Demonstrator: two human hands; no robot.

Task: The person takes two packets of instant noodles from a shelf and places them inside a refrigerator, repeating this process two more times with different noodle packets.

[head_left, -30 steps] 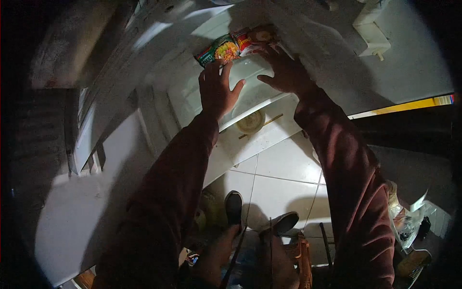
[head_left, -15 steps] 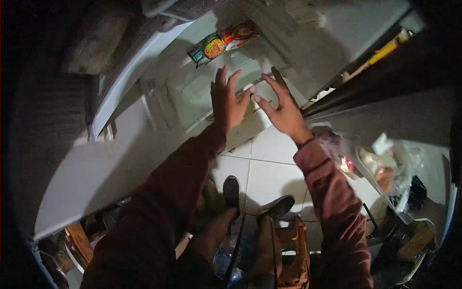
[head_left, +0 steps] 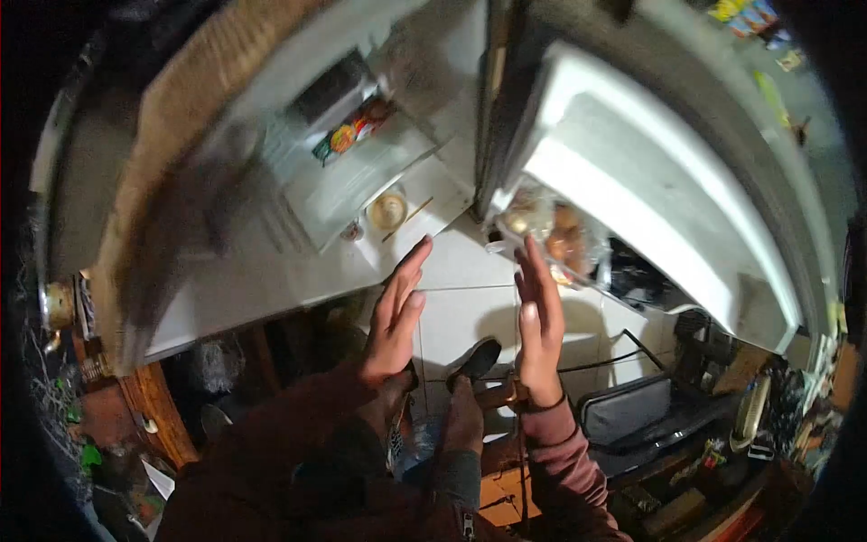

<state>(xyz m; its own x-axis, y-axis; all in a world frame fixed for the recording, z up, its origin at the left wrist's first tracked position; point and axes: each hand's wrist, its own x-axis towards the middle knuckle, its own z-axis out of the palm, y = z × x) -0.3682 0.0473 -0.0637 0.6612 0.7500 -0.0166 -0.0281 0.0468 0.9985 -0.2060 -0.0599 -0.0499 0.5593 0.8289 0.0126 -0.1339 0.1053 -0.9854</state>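
Note:
Both of my hands are raised over the white tiled floor (head_left: 461,271), palms facing each other with a wide gap between. My left hand (head_left: 393,325) has its fingers stretched out and holds nothing. My right hand (head_left: 540,330) is likewise empty, fingers straight and thumb apart, just below plastic bags of food (head_left: 560,235) on the open refrigerator door. Beyond my left hand, a green noodle packet (head_left: 341,139) and a red packet (head_left: 371,117) lie on a refrigerator shelf. A round bowl or tub (head_left: 386,210) sits lower, beside a thin brown stick (head_left: 409,219).
The white refrigerator door (head_left: 650,154) stands swung open at the right, with a black bag (head_left: 637,280) low on it. A black padded object (head_left: 628,411) is at lower right. Wooden posts (head_left: 155,406) and clutter line the lower left. My feet are on the tiles.
My hands have drawn back from in front of the shelf toward my body and moved farther apart. The view has shifted, bringing more of the door into sight. The packets remain on the shelf.

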